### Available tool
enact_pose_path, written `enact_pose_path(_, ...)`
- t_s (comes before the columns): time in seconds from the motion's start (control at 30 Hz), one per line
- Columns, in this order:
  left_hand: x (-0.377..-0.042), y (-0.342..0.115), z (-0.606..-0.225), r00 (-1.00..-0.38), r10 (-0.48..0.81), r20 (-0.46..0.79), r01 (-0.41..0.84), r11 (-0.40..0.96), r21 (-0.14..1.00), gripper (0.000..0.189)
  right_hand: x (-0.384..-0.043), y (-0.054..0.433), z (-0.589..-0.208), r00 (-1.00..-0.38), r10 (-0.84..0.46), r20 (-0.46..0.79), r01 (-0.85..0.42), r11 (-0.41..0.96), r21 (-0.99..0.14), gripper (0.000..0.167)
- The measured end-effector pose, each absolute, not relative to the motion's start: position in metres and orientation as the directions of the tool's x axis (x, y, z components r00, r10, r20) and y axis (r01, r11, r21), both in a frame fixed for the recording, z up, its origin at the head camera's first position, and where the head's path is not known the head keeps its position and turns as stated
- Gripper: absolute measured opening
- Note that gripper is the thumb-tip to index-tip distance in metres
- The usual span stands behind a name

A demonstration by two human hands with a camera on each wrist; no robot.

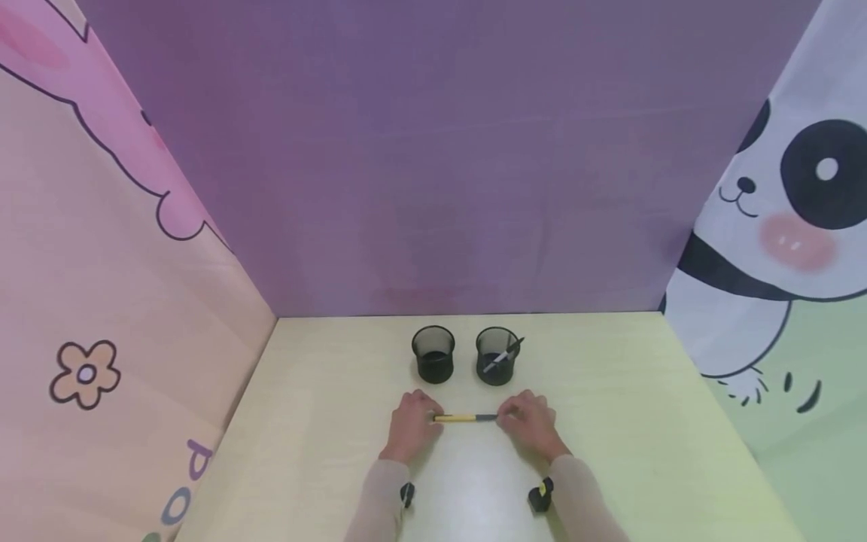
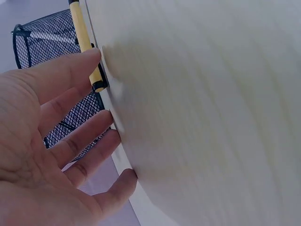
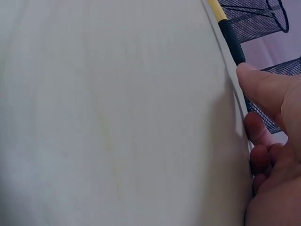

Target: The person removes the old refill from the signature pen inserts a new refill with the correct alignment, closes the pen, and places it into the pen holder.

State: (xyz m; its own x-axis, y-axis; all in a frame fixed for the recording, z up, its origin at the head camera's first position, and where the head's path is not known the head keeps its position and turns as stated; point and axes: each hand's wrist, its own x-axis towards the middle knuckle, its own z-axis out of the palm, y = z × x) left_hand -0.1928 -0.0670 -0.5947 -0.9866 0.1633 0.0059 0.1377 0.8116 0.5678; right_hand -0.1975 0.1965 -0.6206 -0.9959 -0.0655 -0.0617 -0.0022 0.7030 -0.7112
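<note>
A yellow ballpoint pen (image 1: 460,418) with a black grip section lies crosswise between the two hands, low over the table. My left hand (image 1: 413,427) pinches its yellow clip end; in the left wrist view the thumb presses on the yellow barrel (image 2: 81,28) and the other fingers spread down to the tabletop. At the opposite end, my right hand (image 1: 531,424) pinches the pen by the black grip (image 3: 231,41) near the tip, which the thumb and fingers hide. The right hand's lower fingers curl against the table.
Two black mesh pen holders (image 1: 434,369) stand side by side beyond the hands. The right-hand holder (image 1: 496,374) has a black-and-white pen (image 1: 503,356) leaning in it. Behind the pale table (image 1: 325,421) rises a purple wall (image 1: 433,165), with printed cloth panels on both sides.
</note>
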Motion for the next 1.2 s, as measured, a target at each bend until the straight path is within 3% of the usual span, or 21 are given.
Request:
enact_pose_path(0.33,-0.194,-0.069,-0.594,-0.982,0.188,0.011,0.16,0.8,0.578,0.013,-0.196,0.203,-0.614,-0.984,-0.07,-0.166,0.084,0.634,-0.769,0.004)
enact_pose_path(0.57,-0.195,-0.071,-0.594,-0.98,0.198,0.022,0.173,0.79,0.588,0.01,-0.196,0.206,-0.612,-0.98,-0.047,-0.192,0.131,0.571,-0.81,0.011)
enact_pose_path(0.83,-0.193,-0.075,-0.585,-0.964,0.265,0.025,0.209,0.694,0.689,0.015,-0.2,0.207,-0.614,-0.969,-0.012,-0.247,0.202,0.541,-0.817,0.023)
enact_pose_path(1.0,-0.195,-0.074,-0.579,-0.963,0.268,-0.034,0.139,0.6,0.788,0.017,-0.202,0.204,-0.609,-0.968,-0.003,-0.252,0.214,0.518,-0.828,0.029)
enact_pose_path(1.2,-0.197,-0.073,-0.578,-0.965,0.26,-0.045,0.114,0.564,0.818,0.015,-0.203,0.199,-0.61,-0.967,0.021,-0.252,0.231,0.48,-0.846,0.029)
